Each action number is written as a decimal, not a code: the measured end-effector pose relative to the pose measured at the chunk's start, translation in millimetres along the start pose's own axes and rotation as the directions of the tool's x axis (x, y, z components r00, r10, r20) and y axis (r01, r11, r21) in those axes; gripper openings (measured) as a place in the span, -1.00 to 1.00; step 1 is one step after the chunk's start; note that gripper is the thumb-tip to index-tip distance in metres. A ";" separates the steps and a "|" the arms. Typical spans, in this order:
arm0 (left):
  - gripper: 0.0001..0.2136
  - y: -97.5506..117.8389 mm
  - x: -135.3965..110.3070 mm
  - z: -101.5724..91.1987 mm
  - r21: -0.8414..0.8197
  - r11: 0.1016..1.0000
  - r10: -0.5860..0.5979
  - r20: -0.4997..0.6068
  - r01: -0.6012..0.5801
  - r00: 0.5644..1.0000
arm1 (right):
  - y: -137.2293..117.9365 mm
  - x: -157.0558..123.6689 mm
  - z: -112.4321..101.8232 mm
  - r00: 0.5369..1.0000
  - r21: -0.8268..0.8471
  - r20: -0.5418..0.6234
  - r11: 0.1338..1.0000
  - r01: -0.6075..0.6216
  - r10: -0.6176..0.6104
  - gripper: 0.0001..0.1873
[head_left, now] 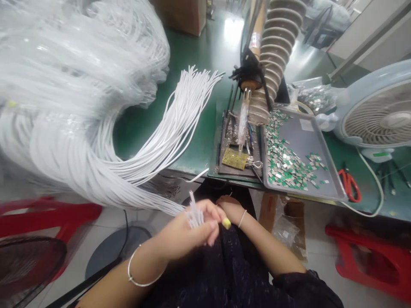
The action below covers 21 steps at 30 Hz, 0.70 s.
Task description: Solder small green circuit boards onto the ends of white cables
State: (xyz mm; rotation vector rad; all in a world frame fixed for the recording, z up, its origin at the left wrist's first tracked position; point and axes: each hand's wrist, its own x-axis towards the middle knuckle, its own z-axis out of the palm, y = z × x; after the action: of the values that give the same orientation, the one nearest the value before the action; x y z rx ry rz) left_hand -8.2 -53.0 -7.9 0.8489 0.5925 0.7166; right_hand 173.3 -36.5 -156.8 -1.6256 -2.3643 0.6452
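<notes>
Left fingers (205,213) around white cable ends (194,217); right hand (229,208) just beside.

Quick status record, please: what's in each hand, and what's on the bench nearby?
Left hand: grips the ends of white cables
Right hand: beside the left fingers, nothing visibly held
Cables: long bundle running across the green bench
Nearby: soldering iron, metal tray of small green-and-silver pieces, red-handled scissors, fan
</notes>
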 end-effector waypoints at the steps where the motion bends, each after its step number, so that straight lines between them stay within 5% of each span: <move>1: -0.80 -2.9 -7.2 4.4 0.004 0.999 -0.040 0.033 0.040 0.999 | -0.4 0.4 -2.1 0.991 0.009 0.120 0.998 0.058 -0.058 -0.73; 4: -0.80 -8.4 -24.1 16.1 0.039 0.995 -0.098 0.072 0.096 0.993 | -5.3 6.7 -8.1 0.920 0.033 0.360 0.988 0.151 -0.152 -0.79; 8: -0.79 -10.2 -35.5 21.8 0.006 0.995 -0.097 0.065 0.097 0.993 | -20.7 22.8 -7.4 0.854 0.047 0.489 0.983 0.177 -0.177 -0.82; 21: -0.83 -36.9 -33.7 27.7 -0.284 0.958 0.082 0.142 -0.039 0.986 | -83.0 88.5 42.4 0.850 0.127 0.483 0.977 0.169 -0.210 -0.62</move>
State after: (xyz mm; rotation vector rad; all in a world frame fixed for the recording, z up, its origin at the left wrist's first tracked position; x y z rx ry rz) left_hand 2.4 -108.3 -17.6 0.6519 0.3181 0.7631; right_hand 53.8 10.2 -163.2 -1.2778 -2.7529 1.2205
